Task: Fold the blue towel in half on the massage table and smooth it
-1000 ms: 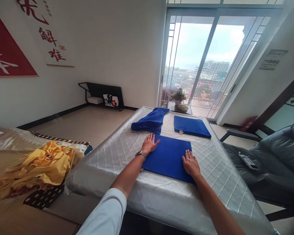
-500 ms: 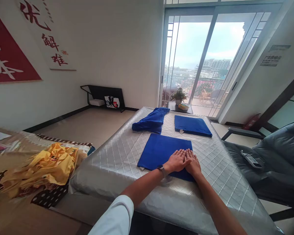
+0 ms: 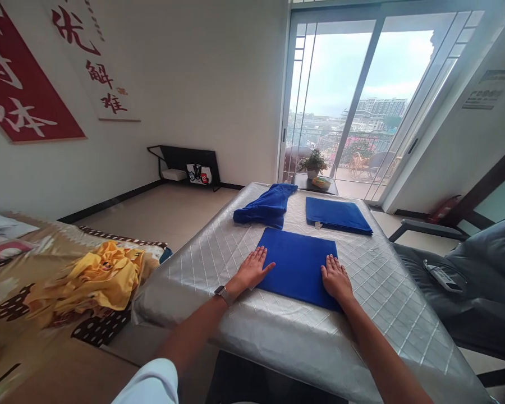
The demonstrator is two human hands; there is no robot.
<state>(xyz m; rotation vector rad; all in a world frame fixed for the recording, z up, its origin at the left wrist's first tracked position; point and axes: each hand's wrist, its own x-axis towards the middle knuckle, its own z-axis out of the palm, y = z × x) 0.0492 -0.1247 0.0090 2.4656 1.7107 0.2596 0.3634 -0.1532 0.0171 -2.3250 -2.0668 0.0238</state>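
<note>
A folded blue towel (image 3: 297, 266) lies flat as a rectangle near the front of the silver quilted table cover (image 3: 206, 264). My left hand (image 3: 252, 268) rests on its left edge, fingers stretched out and thumb spread inward. On the right edge lies my right hand (image 3: 335, 276), flat with its fingers extended. Neither hand grips anything. Behind, a crumpled blue cloth (image 3: 267, 206) sits at the back left of the cover. At the back right is a folded blue stack (image 3: 339, 215) with a small white tag.
To the left, a bed (image 3: 33, 241) carries a rumpled yellow cloth (image 3: 113, 275). A dark armchair (image 3: 480, 280) with a remote-like device (image 3: 444, 278) stands on the right. Beyond the far edge are a small table with a potted plant (image 3: 313, 163) and a sliding glass door (image 3: 340, 101).
My hands were side by side on the towel's right part. The left has slid across to the left edge, while the right stays near the right edge. The view has shifted slightly left.
</note>
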